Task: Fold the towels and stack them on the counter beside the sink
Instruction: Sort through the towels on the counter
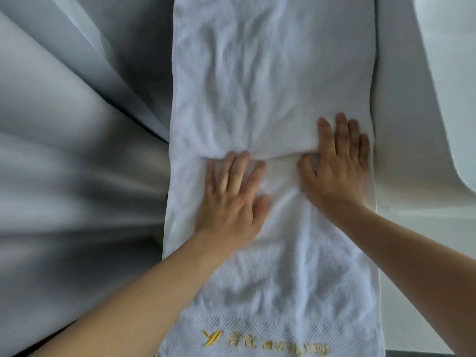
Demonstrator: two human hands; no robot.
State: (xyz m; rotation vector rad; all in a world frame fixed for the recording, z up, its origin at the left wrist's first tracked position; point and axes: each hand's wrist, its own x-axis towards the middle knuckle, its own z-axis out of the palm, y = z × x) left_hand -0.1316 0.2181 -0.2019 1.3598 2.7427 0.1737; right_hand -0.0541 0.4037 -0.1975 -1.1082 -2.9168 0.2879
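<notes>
A long white terry-cloth towel (270,73) with a gold embroidered logo (265,343) on its woven near border lies lengthwise on a pale smooth surface (412,124), its near end at the bottom edge of the view. A folded layer's edge crosses its middle. The left hand (231,199) lies flat just below that fold, fingers spread; the right hand (337,163) presses across it, fingers straight and close together. Grey draped fabric (77,150) lies to the left. The towel looks soft, limp and light, likely to wrinkle and sag; corners or the near hem seem the best hold.
</notes>
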